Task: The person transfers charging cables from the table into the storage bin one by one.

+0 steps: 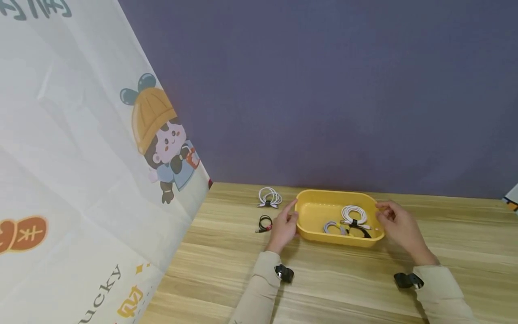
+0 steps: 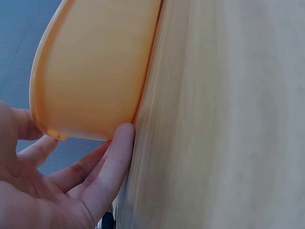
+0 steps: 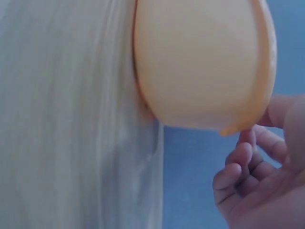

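Note:
A yellow plastic basket (image 1: 340,240) stands on the wooden table, with a hand at each short end. My left hand (image 1: 283,230) holds its left end, fingertips against the wall and rim; those fingers (image 2: 112,164) reach low, near the tabletop. At the opposite end my right hand (image 1: 404,230) pinches the rim between thumb and finger, while its other fingers curl below (image 3: 238,162). Inside the basket lie a coiled white cable (image 1: 354,208) with a black tie, a coiled grey cable (image 1: 326,227) and a black cable with yellow on it (image 1: 364,232).
Left of the basket are a coiled white cable (image 1: 268,204) and, nearer, a small black cable (image 1: 265,217) with a red part. A dark blue-grey panel (image 1: 323,112) rises behind the table (image 1: 332,279). On the left hangs a white printed sheet (image 1: 81,135).

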The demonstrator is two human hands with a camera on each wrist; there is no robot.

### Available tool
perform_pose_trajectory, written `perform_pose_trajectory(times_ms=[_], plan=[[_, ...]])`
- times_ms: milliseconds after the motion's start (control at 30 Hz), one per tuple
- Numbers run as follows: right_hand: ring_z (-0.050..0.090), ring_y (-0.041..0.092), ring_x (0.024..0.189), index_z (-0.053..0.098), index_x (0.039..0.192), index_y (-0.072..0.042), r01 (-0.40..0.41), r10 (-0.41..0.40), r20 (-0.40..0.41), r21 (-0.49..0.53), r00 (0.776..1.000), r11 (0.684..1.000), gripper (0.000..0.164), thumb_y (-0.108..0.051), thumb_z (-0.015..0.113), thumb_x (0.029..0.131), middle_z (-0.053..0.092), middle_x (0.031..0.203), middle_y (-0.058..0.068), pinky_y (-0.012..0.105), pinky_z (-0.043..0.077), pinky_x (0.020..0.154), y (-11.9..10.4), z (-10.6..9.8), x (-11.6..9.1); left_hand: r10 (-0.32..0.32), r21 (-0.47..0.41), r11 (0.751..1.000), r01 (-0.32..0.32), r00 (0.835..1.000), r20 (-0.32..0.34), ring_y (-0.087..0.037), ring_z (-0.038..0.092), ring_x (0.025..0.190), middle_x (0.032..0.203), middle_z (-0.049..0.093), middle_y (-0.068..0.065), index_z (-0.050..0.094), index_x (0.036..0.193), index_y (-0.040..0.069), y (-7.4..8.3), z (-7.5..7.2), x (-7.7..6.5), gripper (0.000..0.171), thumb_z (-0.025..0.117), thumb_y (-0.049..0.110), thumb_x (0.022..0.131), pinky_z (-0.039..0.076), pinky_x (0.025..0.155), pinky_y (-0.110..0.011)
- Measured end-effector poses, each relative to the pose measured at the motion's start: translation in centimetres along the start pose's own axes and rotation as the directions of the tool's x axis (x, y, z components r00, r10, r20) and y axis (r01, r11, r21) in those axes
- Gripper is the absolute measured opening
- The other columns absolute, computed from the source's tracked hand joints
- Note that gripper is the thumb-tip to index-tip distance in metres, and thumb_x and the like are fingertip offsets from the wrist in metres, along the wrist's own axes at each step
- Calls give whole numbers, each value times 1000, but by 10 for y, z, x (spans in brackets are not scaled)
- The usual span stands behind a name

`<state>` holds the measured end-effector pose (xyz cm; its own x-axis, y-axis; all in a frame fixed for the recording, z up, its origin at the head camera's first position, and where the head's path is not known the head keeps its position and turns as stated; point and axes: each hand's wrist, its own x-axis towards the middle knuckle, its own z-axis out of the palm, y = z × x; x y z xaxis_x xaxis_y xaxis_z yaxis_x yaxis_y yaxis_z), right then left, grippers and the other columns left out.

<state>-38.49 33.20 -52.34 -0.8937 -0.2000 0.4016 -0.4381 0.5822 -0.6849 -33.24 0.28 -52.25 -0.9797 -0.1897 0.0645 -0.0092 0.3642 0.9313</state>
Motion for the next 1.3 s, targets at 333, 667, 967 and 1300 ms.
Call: perform_pose_trajectory(times_ms=[333,667,967,1300], plan=[[56,1,74,61,135,-1,42,-48,78,72,996,996,34,-15,59,105,70,95,17,20,46,58,12,-7,-3,-1,-22,1000,2,1000,15,-19,65,61,96,72,-14,52,149,38,3,-6,-4,43,53,25,107,63,53,-32],[56,-7,96,36,154,3,-36,-34,303,225,952,974,48,-19,41,112,53,131,28,24,60,68,14,-6,-21,5,-22,1000,-4,999,43,-18,64,60,93,71,-13,52,149,38,-4,-16,-12,44,53,24,107,62,52,-31],[44,-24,115,18,163,-4,-131,-27,410,353,912,926,57,-22,37,113,15,161,40,16,58,84,12,-8,-32,11,-20,1000,-10,998,57,-18,64,61,95,71,-14,52,149,38,-5,-21,-16,44,53,24,107,62,52,-32],[41,-25,119,15,165,-13,-176,0,444,356,896,918,60,-25,40,113,12,165,34,17,58,88,12,-9,-34,11,-39,999,-8,997,78,-23,70,67,107,72,-20,51,150,34,0,-26,-17,45,53,25,107,64,55,-35]])
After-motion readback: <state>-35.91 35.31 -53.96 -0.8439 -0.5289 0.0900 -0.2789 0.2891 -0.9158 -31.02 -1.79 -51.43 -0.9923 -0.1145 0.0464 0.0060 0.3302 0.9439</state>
